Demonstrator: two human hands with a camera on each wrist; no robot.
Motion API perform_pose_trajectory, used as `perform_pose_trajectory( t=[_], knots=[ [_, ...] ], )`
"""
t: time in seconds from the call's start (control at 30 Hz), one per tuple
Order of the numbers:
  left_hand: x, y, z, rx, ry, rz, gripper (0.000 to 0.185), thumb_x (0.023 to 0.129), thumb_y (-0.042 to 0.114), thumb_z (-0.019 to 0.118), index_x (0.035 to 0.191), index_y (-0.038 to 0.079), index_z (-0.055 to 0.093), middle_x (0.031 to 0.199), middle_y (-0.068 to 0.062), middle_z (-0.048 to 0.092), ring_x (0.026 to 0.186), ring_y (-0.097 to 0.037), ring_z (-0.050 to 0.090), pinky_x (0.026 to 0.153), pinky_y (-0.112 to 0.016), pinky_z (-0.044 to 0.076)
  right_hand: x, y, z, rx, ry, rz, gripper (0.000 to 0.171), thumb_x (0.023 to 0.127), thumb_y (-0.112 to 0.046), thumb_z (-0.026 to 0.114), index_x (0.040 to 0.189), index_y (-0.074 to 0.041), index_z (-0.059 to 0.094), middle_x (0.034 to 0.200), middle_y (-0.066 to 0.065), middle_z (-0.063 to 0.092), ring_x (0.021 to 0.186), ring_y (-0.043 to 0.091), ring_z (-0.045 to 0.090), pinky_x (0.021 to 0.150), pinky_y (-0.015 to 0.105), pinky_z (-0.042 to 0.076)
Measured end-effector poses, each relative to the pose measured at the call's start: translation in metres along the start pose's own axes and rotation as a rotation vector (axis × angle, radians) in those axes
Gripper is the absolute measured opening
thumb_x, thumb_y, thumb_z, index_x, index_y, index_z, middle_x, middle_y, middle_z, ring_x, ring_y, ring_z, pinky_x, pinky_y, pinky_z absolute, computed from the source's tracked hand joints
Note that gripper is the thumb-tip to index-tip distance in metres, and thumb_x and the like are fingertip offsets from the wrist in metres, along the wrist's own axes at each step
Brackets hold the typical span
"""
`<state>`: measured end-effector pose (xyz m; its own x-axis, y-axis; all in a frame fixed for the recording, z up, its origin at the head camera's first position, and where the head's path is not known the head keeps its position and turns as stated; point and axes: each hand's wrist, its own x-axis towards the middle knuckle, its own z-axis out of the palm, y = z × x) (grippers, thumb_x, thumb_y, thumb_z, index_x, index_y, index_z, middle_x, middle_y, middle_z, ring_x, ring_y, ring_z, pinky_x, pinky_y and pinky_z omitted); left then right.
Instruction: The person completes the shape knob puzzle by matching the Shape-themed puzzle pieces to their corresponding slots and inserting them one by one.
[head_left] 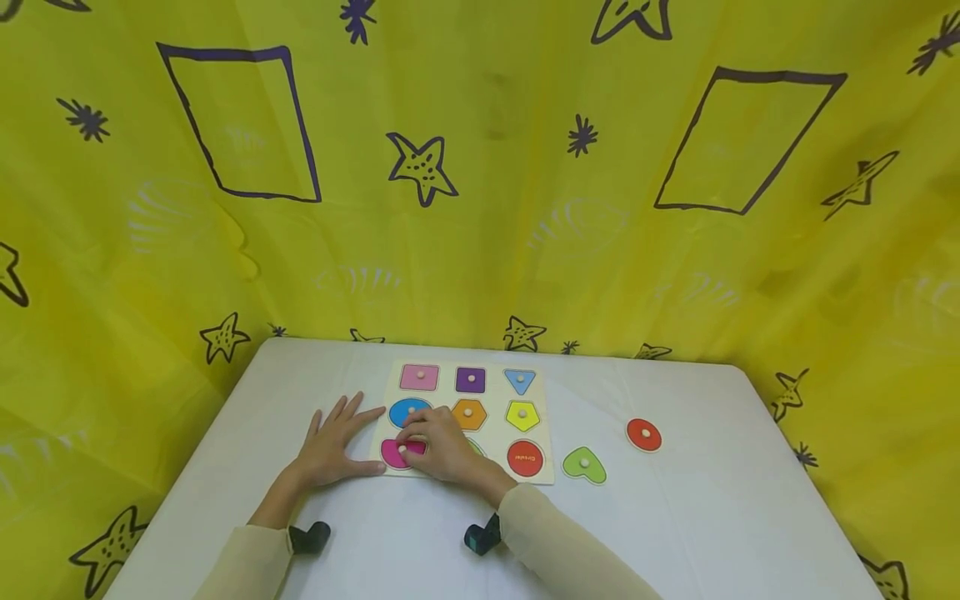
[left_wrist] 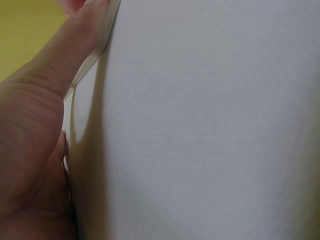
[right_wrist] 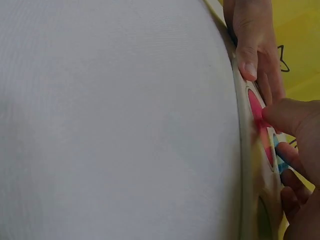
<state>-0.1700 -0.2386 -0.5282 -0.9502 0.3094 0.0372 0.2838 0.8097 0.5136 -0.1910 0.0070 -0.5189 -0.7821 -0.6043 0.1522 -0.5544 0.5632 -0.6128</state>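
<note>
A wooden shape puzzle board (head_left: 495, 429) lies flat on the table. My right hand (head_left: 444, 446) reaches over its near left corner, thumb and fingers curled at the knob of a magenta puzzle piece (head_left: 392, 452) in the board. In the right wrist view, the thumb touches that magenta piece (right_wrist: 259, 125). My left hand (head_left: 330, 450) rests with fingers spread at the board's left edge, thumb and index finger touching it. A red circular recess (head_left: 525, 458) printed "Circular" shows no knob. A green shape (head_left: 475, 447) is mostly hidden under my right hand.
Right of the board lie a loose green heart piece (head_left: 584, 465) and a red round piece (head_left: 644, 435), both knobbed. Several other knobbed pieces sit in the board, among them a blue oval (head_left: 405, 412). A yellow patterned curtain (head_left: 480, 250) hangs behind the white table (head_left: 675, 517).
</note>
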Motion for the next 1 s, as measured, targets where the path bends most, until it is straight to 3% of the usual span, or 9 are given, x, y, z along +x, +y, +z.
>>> perform_pose_trajectory(
  t=[0.2,0.33,0.6,1.0],
  knots=[
    [-0.001,0.0,-0.001,-0.005,-0.003,-0.006,0.093,0.074,0.061,0.082,0.152,0.021,0.051,0.165,-0.026,0.026,0.151,-0.054,0.012,0.114,-0.078,-0.002,-0.001,-0.002,-0.025,0.188,-0.034,0.06,0.029,0.097,-0.025,0.072,0.125,-0.017,0.074,0.131,-0.006,0.066,0.128,0.016,0.053,0.113,0.046,0.041],
    [-0.001,0.001,-0.002,0.004,-0.02,-0.029,0.093,0.075,0.061,0.082,0.153,0.021,0.051,0.166,-0.024,0.025,0.152,-0.053,0.011,0.115,-0.077,-0.004,-0.005,-0.006,-0.045,0.16,-0.068,0.049,0.031,0.097,-0.025,0.071,0.127,-0.016,0.073,0.134,-0.004,0.066,0.129,0.018,0.052,0.109,0.041,0.045],
    [0.0,0.002,-0.002,0.01,-0.017,-0.039,0.094,0.074,0.061,0.083,0.152,0.02,0.051,0.165,-0.025,0.026,0.151,-0.053,0.012,0.115,-0.077,-0.003,-0.018,-0.002,-0.071,0.082,-0.102,-0.004,0.033,0.098,-0.023,0.071,0.13,-0.013,0.071,0.131,-0.003,0.067,0.128,0.019,0.054,0.11,0.045,0.043],
    [0.0,0.001,-0.001,0.004,-0.01,-0.037,0.093,0.075,0.057,0.084,0.153,0.02,0.05,0.166,-0.024,0.026,0.152,-0.052,0.011,0.116,-0.075,-0.004,-0.058,0.02,-0.091,0.063,-0.024,-0.029,0.035,0.095,-0.021,0.075,0.128,-0.01,0.071,0.129,-0.002,0.069,0.121,0.022,0.056,0.107,0.05,0.045]
  ],
)
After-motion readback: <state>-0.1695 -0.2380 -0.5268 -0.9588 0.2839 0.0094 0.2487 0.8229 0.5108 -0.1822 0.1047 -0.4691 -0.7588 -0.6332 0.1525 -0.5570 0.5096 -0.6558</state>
